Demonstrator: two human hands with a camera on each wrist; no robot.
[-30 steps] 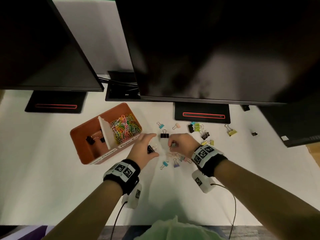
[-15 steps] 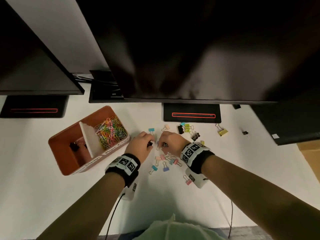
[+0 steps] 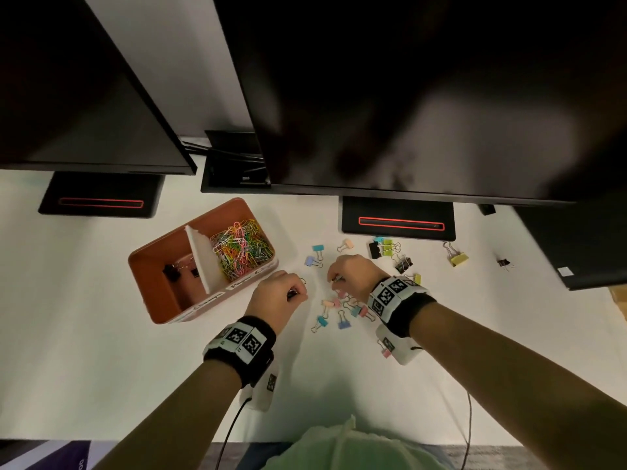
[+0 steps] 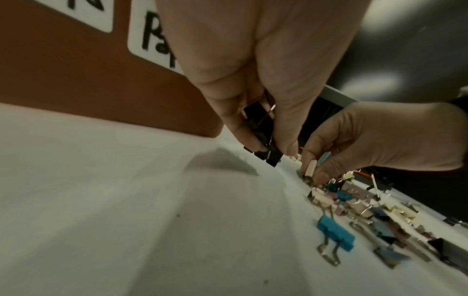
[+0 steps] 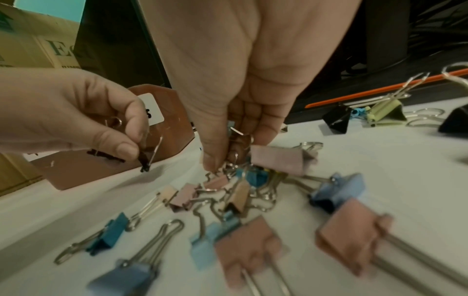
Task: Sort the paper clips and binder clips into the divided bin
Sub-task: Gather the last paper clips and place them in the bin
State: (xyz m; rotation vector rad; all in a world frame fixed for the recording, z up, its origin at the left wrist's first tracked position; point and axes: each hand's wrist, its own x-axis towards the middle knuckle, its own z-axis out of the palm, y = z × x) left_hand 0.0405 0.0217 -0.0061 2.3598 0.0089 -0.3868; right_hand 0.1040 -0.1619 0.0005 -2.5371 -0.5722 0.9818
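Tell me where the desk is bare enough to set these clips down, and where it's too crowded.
Bare desk lies left of and in front of the orange bin, and near the desk edge between the forearms. Crowded: the pastel binder clips under the right hand, and the clips by the right monitor base.

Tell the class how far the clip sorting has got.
Done: paper clips fill the bin's right compartment; a few binder clips lie in the left. In hand: left hand pinches black binder clips; right hand grips clips from the pile. Left: scattered binder clips.
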